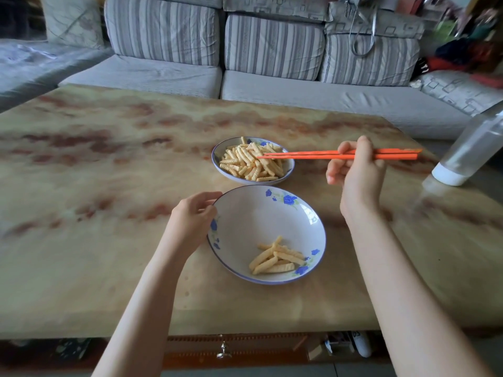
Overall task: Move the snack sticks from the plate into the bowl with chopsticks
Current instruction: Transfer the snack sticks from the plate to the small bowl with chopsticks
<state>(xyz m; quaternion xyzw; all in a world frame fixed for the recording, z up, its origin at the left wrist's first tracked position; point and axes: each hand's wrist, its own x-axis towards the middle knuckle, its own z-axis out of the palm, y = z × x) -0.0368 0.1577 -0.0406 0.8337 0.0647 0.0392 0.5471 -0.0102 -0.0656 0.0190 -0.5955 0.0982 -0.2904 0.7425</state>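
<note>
Our right hand [356, 170] has its fingers curled round the chopsticks [307, 155], whose tips sit narrowly apart on the pile of sticks [245, 161] in the plate [214, 156], near the middle of the desk [109, 186]; we cannot tell if one is caught between them. Our left hand [193, 216] holds the left rim of the bowl [258, 213], just nearer our edge, where a few sticks lie. We should take one top stick, pinch it crosswise near its middle, squeeze lightly so it does not snap, and lift it level

No legible text anywhere.
</note>
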